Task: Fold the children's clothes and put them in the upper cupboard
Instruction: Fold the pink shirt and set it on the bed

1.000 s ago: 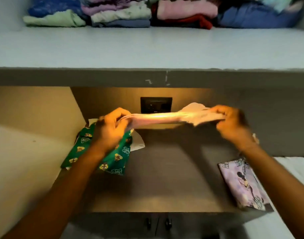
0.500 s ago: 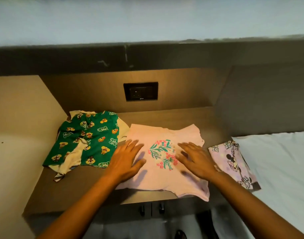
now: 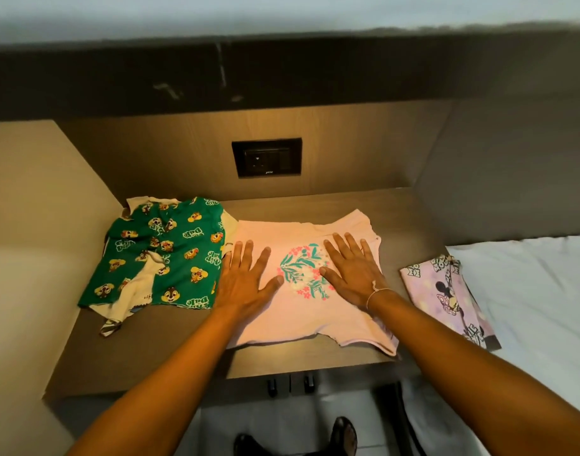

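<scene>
A pink child's top (image 3: pixel 301 311) with a green and pink flower print lies spread flat in the middle of the brown counter (image 3: pixel 170 350). My left hand (image 3: pixel 244 279) presses flat on its left part, fingers straight and spread. On the right part my right hand (image 3: pixel 351 269) lies flat too, beside the print. A green cartoon-print garment (image 3: pixel 163 255) lies crumpled at the left, over a cream piece. A folded lilac cartoon-print garment (image 3: pixel 446 291) sits at the right edge.
The underside of the upper shelf (image 3: pixel 282 74) runs dark across the top; its contents are out of view. A black wall socket (image 3: pixel 267 158) sits on the back panel. A white bed (image 3: pixel 528 307) lies at right. Cabinet door handles (image 3: pixel 290 383) show below the counter edge.
One second ago both hands held the pink top stretched in the air. It now lies flat on the counter and both palms have slid outward over it. The view has tilted down.
</scene>
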A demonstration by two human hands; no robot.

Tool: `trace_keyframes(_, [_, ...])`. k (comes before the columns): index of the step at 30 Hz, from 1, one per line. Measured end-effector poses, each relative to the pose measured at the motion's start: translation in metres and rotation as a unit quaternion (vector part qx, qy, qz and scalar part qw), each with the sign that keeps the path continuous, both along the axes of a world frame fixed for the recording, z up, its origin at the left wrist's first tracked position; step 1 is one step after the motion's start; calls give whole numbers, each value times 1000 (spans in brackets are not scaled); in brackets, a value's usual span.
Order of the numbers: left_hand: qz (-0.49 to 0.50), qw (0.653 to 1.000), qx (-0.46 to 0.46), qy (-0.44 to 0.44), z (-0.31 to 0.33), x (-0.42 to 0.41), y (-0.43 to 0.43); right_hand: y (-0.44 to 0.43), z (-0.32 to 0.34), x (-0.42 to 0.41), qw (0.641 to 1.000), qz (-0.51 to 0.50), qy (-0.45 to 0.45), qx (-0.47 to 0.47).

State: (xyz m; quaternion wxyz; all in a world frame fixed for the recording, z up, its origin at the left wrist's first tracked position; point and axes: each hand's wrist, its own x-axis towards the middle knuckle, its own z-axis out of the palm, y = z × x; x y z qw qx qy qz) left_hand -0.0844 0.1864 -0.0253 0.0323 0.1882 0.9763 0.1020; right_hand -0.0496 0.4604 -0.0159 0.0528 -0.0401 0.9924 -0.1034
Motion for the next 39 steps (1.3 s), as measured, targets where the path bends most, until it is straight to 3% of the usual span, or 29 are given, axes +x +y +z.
trace_keyframes(5, [-141,987,76,20,14,49,-48,11,13,86,987,54,118,-94])
trace_keyframes(8, [-204,977,61,21,7,93,-84,18,3,147,984,119,104,-80])
trace_keyframes(12, [-209,975,42,69,2,116,-98,19,-8,170,989,125,74,-7])
trace_keyframes(18, [-216,958,113,154,4,140,-96,19,0,185,969,134,189,-89])
trace_keyframes(21, [-181,971,143,63,25,145,-94,16,24,190,972,114,152,-139])
trace_keyframes(23, [-103,973,204,-30,44,143,-95,17,45,188,974,74,80,-199])
trace_keyframes(26, [-8,937,304,-170,69,126,-99,26,75,173,960,27,5,-278])
trace_keyframes(28, [18,917,348,-195,84,104,-94,30,92,151,959,14,4,-283])
trace_keyframes(31, [47,915,351,-192,93,64,-76,40,95,109,972,-43,6,-230])
trace_keyframes(35, [117,922,291,-228,80,12,-50,51,77,61,988,-101,-32,-114])
trace_keyframes(39, [142,940,221,-217,67,-13,-35,50,66,33,990,-121,-39,-56])
